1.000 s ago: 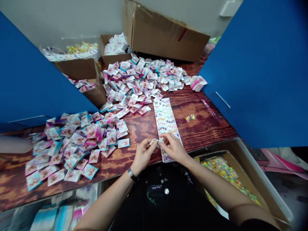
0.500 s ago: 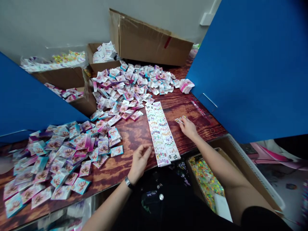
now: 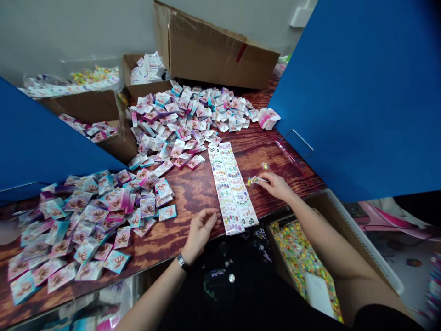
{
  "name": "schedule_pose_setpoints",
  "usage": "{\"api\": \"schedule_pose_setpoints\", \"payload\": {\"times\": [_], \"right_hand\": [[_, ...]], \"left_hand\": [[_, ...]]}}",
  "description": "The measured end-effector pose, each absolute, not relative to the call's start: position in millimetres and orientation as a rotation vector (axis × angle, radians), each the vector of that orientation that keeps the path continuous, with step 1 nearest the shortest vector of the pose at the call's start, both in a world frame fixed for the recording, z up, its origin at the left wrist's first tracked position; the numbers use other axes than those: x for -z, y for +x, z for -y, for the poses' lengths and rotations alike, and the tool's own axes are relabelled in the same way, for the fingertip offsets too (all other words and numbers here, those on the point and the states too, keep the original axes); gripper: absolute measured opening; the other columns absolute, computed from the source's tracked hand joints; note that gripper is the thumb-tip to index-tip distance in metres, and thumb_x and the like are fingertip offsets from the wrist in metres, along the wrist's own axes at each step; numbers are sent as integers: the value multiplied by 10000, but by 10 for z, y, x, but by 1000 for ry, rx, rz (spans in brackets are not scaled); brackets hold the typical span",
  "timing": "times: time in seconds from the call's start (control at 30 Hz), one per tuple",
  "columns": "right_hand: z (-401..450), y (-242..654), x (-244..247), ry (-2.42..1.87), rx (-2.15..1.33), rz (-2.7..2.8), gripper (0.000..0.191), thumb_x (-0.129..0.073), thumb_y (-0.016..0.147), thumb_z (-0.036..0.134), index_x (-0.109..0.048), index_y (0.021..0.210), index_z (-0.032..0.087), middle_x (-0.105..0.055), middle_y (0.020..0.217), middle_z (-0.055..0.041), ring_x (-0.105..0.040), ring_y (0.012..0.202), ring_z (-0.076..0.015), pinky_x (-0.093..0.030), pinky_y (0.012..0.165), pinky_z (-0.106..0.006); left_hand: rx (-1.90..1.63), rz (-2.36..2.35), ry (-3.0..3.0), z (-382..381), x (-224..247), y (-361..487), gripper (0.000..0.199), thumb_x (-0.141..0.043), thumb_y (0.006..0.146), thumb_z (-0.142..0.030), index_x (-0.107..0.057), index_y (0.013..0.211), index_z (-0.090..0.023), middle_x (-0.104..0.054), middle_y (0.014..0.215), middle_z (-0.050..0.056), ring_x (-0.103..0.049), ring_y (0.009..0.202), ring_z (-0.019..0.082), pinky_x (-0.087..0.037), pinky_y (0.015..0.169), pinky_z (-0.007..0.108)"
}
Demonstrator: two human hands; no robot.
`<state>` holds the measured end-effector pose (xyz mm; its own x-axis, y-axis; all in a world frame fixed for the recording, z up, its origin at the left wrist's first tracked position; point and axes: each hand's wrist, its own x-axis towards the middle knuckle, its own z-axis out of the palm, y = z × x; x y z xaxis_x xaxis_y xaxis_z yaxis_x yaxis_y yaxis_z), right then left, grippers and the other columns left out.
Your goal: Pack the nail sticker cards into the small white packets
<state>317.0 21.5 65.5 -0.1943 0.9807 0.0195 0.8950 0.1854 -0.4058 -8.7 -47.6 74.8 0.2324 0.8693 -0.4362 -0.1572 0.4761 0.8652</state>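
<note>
My right hand (image 3: 277, 186) pinches a small clear packet (image 3: 255, 179) with a yellow-green bit at its end, just right of two sticker strips (image 3: 232, 191). Printed with rows of colourful oval designs, the strips lie side by side on the wooden table, reaching its front edge. A tiny yellow-green piece (image 3: 264, 166) lies on the table beyond my right hand. My left hand (image 3: 201, 227) rests left of the strips' near end, loosely curved, thumb apart from the fingers, with nothing visible in it.
Piles of small printed boxes (image 3: 93, 216) cover the table's left and back. Cardboard boxes (image 3: 217, 53) stand behind, and blue panels (image 3: 351, 92) flank both sides. Below the right arm, a carton of yellow-green packets (image 3: 296, 248) holds a white block (image 3: 319, 294).
My right hand has drawn slightly right and nearer to me, the packet pointing left towards the strips. The tiny yellow-green piece now lies apart from it. My left hand has barely moved.
</note>
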Motion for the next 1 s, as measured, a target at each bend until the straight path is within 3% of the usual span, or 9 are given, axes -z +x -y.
{"api": "schedule_pose_setpoints", "payload": {"times": [0.1,0.23,0.4,0.6,0.73,0.83,0.9,1.0], "right_hand": [[-338,3233,-663,-1652,-448,2472,199,-485,937,274,-665,1005,219,-675,1060,-67,-608,980,-208,-470,860,-326],[-542,3236,-638,-1461,-374,2785,212,-485,922,211,-684,986,248,-583,1311,-50,-528,1145,-242,-436,950,-382],[-606,3220,-557,-1419,-382,2855,227,-448,923,180,-664,990,200,-684,986,-94,-605,927,-225,-466,870,-356],[-387,3289,-289,-1531,-312,2613,266,-375,965,286,-627,972,204,-676,932,-92,-622,884,-236,-485,805,-358],[-332,3269,-239,-1556,-396,2436,263,-402,949,347,-627,982,215,-663,947,-91,-629,877,-226,-504,789,-353],[-378,3199,-235,-1524,-369,2375,255,-422,929,343,-626,974,198,-636,1117,-131,-601,1035,-254,-490,886,-388],[-420,3143,-222,-1519,-341,2369,243,-433,913,332,-627,962,193,-608,1217,-144,-567,1117,-283,-462,936,-429],[-451,3070,-209,-1561,-376,2373,251,-414,912,310,-629,956,186,-664,1084,-146,-600,1004,-291,-466,876,-445]], "left_hand": [[-791,-1107,804,487,-737,-81,376,-730,754,-433,-648,988,-151,-704,931,69,-650,755,118,-512,713,218],[-772,-1083,821,512,-705,-78,374,-717,763,-443,-642,995,-160,-700,928,57,-638,755,112,-512,720,220],[-794,-1105,893,491,-665,-93,377,-693,766,-474,-635,964,-159,-686,876,47,-632,734,126,-507,704,242],[-856,-1247,1369,84,-669,-293,277,-542,878,-387,-626,958,-135,-661,767,41,-606,657,140,-481,614,242],[-574,-1589,2054,-474,-839,-543,273,-422,943,-276,-612,1102,-160,-687,961,70,-644,838,169,-506,753,264],[-451,-1801,2173,-973,-963,-757,315,-440,926,-234,-570,1186,-112,-606,1181,176,-555,1112,274,-424,968,398],[-337,-1915,2197,-1269,-988,-889,330,-477,903,-217,-552,1189,-70,-564,1213,233,-500,1174,331,-396,981,461],[-129,-2015,2194,-1562,-939,-1025,284,-497,893,-190,-566,1121,-36,-579,1148,254,-531,1121,347,-442,898,463]]}}
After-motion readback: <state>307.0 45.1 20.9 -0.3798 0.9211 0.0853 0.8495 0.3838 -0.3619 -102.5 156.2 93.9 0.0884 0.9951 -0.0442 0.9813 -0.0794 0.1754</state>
